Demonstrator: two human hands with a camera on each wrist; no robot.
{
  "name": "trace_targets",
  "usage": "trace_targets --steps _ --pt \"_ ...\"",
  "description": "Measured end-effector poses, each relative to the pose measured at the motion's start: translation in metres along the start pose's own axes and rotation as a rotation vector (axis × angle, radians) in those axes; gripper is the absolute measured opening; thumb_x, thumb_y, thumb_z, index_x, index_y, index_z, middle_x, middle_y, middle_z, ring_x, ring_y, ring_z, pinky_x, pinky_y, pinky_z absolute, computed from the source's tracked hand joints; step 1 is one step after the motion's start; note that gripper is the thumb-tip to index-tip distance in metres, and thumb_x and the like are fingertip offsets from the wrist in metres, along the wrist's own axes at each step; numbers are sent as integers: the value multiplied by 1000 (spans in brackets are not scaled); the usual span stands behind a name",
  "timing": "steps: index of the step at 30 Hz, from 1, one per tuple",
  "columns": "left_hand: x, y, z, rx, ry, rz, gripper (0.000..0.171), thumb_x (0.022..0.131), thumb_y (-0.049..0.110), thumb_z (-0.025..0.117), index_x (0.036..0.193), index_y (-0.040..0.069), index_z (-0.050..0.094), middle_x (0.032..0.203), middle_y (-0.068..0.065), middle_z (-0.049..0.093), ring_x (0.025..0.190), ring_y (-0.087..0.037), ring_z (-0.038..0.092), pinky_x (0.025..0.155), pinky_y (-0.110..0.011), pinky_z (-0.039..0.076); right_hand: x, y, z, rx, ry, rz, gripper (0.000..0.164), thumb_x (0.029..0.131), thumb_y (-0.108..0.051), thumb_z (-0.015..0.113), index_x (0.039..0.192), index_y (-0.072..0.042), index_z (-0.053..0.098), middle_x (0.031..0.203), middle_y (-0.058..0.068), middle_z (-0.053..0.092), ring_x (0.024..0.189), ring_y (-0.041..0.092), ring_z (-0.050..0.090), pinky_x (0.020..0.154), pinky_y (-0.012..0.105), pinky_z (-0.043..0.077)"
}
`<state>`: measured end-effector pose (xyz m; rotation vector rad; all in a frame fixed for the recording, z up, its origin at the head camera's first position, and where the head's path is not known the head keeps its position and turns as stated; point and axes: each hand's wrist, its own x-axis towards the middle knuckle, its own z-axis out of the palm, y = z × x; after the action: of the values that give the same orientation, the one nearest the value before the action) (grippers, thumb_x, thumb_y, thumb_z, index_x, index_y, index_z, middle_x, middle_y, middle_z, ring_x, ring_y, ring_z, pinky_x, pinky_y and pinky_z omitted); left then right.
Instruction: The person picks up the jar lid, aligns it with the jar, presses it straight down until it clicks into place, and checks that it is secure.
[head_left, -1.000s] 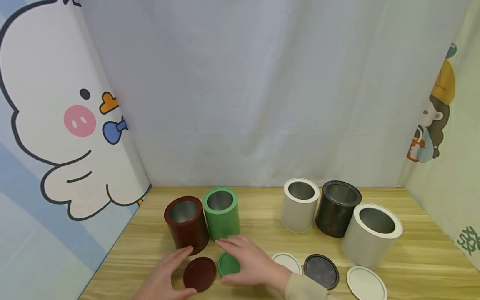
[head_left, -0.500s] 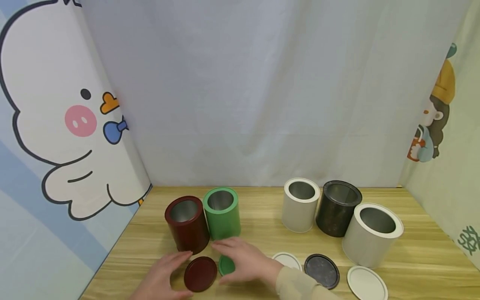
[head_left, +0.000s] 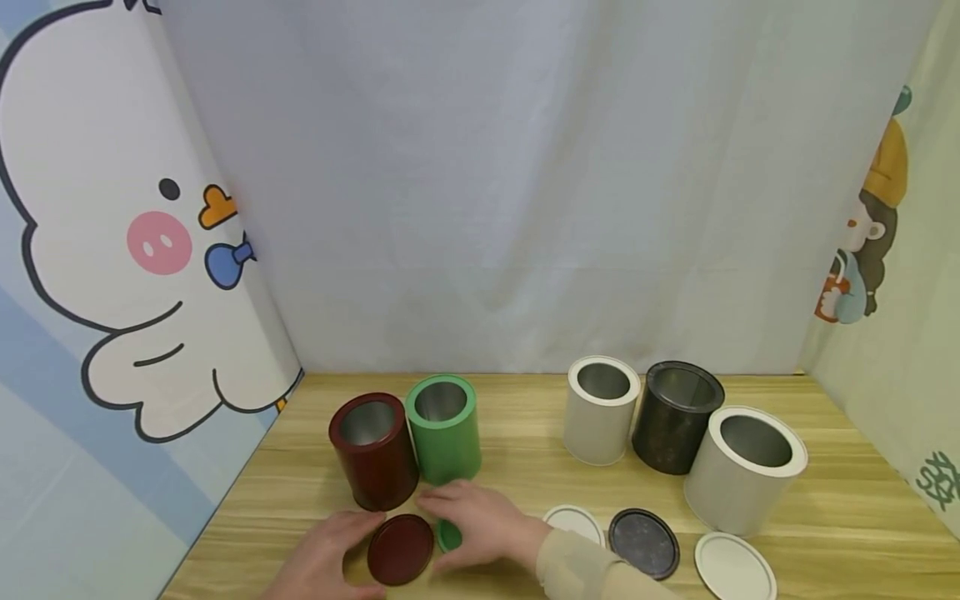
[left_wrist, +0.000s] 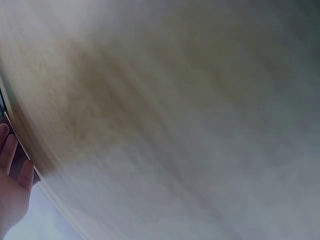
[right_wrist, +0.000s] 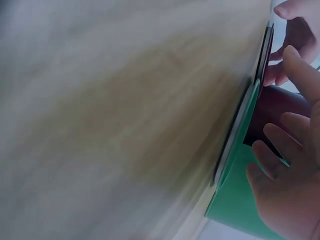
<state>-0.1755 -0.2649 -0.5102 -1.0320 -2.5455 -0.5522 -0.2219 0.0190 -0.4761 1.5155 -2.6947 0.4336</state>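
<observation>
A round dark red lid (head_left: 401, 549) lies flat between my two hands. My left hand (head_left: 324, 557) is at its left side with thumb and fingers spread apart. My right hand (head_left: 480, 523) arches over a green lid (head_left: 449, 536), covering most of it, its fingertips pointing toward the red lid. The right wrist view shows the right hand (right_wrist: 292, 170) with relaxed fingers, above the green lid (right_wrist: 239, 130) and near the red one. Whether any fingertip touches a lid I cannot tell. Behind stand a dark red canister (head_left: 378, 458) and a green canister (head_left: 447, 437), both lidless.
To the right stand a white canister (head_left: 596, 429), a black canister (head_left: 667, 429) and a larger cream canister (head_left: 731, 483), all lidless. Before them lie a white lid (head_left: 576, 525), a black lid (head_left: 643, 543) and a cream lid (head_left: 735, 567). A grey curtain (head_left: 495, 208) closes the table's back.
My right hand has shifted left across the green lid, closer to the dark red lid. My left hand has moved slightly down. The lids and canisters stay in place.
</observation>
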Motion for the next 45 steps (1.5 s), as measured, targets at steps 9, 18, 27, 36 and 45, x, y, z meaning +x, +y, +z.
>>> trace_targets --steps 9,18,27,36,45 --pt "-1 -2 2 25 -9 -6 77 71 62 81 125 9 68 117 3 69 103 -16 62 81 -39 55 6 -1 4 -2 0 -44 75 81 -53 76 142 -14 56 139 -3 57 124 12 52 100 20 42" --pt "-1 0 0 3 -91 -58 73 77 63 76 126 10 69 118 5 68 106 -17 61 84 -39 55 10 -3 8 -55 -11 -66 73 81 -56 75 139 -14 59 136 -5 59 120 10 54 97 17 42" --pt "-2 -4 4 -12 -68 -39 68 78 59 78 125 10 70 118 5 69 106 -16 61 84 -38 55 11 -4 12 -83 -4 -52 69 81 -55 76 135 -15 63 131 -8 62 116 10 54 94 16 43" --pt "-2 -5 5 -45 -59 -57 63 79 56 78 123 12 72 118 7 69 105 -15 61 84 -37 55 14 -8 13 -47 -4 -7 66 78 -50 81 132 -15 65 128 -8 63 116 9 53 95 16 42" --pt "-2 -5 6 -80 -47 -79 59 79 53 80 121 13 73 117 7 69 105 -14 61 84 -36 55 17 -6 18 -11 5 20 64 78 -48 82 130 -16 67 126 -9 63 114 8 53 93 15 43"
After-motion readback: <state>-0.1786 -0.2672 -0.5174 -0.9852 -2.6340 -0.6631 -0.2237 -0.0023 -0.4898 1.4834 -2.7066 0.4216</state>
